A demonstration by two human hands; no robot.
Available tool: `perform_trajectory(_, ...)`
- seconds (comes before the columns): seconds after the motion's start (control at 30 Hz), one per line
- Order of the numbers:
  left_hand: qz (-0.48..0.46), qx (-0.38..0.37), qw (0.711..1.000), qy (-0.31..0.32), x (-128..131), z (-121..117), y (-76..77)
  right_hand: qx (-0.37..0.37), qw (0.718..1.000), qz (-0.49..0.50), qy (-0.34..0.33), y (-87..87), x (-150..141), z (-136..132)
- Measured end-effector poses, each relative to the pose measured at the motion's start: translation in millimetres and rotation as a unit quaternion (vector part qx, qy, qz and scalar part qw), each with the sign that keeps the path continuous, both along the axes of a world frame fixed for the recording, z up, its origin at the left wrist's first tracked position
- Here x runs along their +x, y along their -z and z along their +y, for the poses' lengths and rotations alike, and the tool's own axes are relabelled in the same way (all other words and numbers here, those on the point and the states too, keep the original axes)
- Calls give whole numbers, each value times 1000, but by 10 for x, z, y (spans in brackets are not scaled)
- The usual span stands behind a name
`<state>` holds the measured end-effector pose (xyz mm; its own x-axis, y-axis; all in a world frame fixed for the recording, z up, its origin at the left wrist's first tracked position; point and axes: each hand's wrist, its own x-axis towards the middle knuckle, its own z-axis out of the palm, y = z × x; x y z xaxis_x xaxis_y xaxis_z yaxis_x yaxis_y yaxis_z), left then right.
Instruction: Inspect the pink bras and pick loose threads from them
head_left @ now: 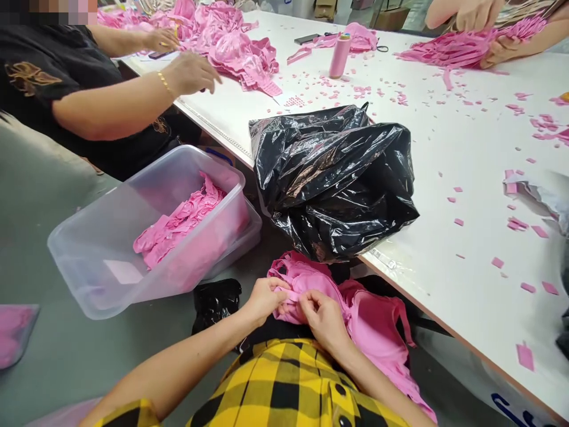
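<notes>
Several pink bras (377,326) lie across my lap below the table edge. My left hand (267,299) is closed, pinching a narrow pink band of one bra. Close beside it, my right hand (322,314) pinches the same pink fabric between thumb and fingers. The strip between the two hands is partly covered by the fingers. Just beyond my hands, a shiny black plastic bag (333,184) rests on the table's near edge.
A clear plastic bin (89,261) with pink garments (182,225) stands at the left. On the white table (444,237) lie pink scraps, a thread spool (340,56) and a pink garment pile (235,44). Two other people's hands (189,74) are at the table.
</notes>
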<state>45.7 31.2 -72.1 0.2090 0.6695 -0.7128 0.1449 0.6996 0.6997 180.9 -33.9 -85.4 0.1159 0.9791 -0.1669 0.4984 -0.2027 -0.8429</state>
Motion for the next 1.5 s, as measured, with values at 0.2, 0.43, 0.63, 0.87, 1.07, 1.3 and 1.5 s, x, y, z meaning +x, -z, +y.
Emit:
perform_trajectory(0.2, -10, -25, 998, -49, 8, 2, -62, 52, 992, -110, -26, 51, -10, -145)
perform_trajectory(0.43, 18, -11, 1000, -3, 22, -11, -73, 61, 994, -88, 19, 157, -132, -107)
perform_trajectory(0.63, 46, 40, 998, 33, 41, -31, -94, 81, 993, -58, 59, 161, -147, -110)
perform_trajectory(0.87, 152, 176, 961, 147, 124, -31, -44, 110, 993, -27, 35, 153, -188, -110)
perform_trajectory(1.07, 39, 50, 995, 77, 21, 21, -9, 131, 990, -42, 0, -61, 240, 12)
perform_trajectory(1.3, -14, 4, 999, 30, -10, 11, -88, 92, 929, -234, -272, -262, 423, 485)
perform_trajectory(1.5, -69, -50, 996, 0, -38, -7, -233, 66, 934, -191, -295, -393, 384, 597)
